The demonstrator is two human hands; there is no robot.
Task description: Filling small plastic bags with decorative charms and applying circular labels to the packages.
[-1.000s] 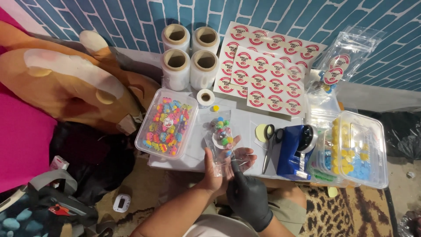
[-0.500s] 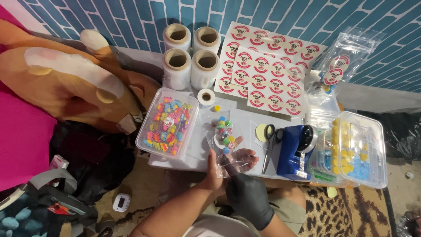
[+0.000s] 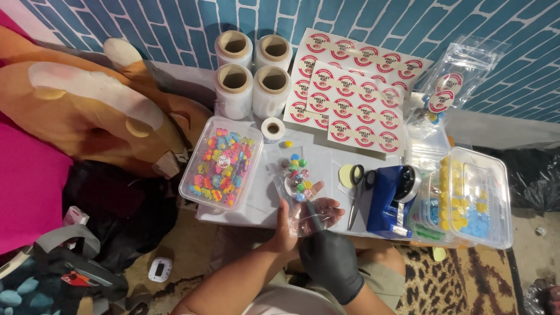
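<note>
My left hand (image 3: 290, 224) is bare and holds a small clear plastic bag (image 3: 304, 205) by its near side. My right hand (image 3: 328, 259), in a black glove, grips the same bag's lower edge. The bag lies over the front of a white table top (image 3: 326, 157) and holds several small coloured candies (image 3: 297, 175) in its far end. A single yellow candy (image 3: 287, 143) sits loose on the table beyond it.
A clear box of colourful candies (image 3: 219, 163) stands left of the bag. Scissors (image 3: 359, 186), a blue tape dispenser (image 3: 392, 198) and a clear box of yellow and blue pieces (image 3: 466, 198) are at right. Sticker sheets (image 3: 356, 93), several film rolls (image 3: 254, 70) and a small tape roll (image 3: 272, 129) lie behind.
Both hands have shifted slightly toward me with the bag. The candies now sit further up in the bag's far end.
</note>
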